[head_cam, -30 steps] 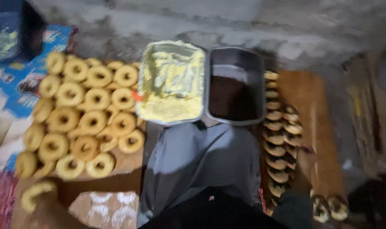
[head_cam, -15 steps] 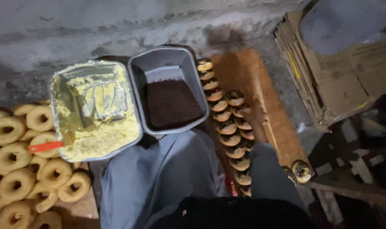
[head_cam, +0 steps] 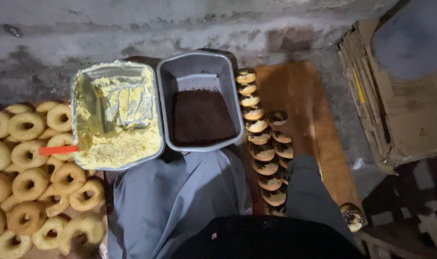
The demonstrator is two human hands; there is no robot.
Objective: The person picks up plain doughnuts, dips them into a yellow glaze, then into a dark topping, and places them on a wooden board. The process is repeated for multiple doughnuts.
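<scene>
We are looking straight down over our lap, and a grey cloth [head_cam: 175, 206] is lying across our knees. Our right arm in its grey sleeve [head_cam: 310, 196] is reaching out to the right, and a sprinkled doughnut [head_cam: 352, 217] is showing just past its end. The right hand itself is hidden behind the sleeve, so we cannot tell how far it is open or whether it is gripping that doughnut. Our left hand is not showing anywhere.

Ahead of our knees two grey tubs are sitting side by side, touching: the left tub [head_cam: 79, 86] is holding yellow cream [head_cam: 118, 144] with an orange-handled spatula [head_cam: 58, 150] sticking out over its left rim, and the right tub [head_cam: 199, 64] is holding dark sprinkles [head_cam: 201, 117].

To the left, plain ring doughnuts [head_cam: 29, 184] are crowding together in a heap. To the right, finished doughnuts [head_cam: 259, 136] are overlapping in a row down a wooden board [head_cam: 305, 96].

Flattened cardboard [head_cam: 401, 110] is stacking up at the far right. Everything is resting low against a rough grey concrete wall [head_cam: 180, 24].
</scene>
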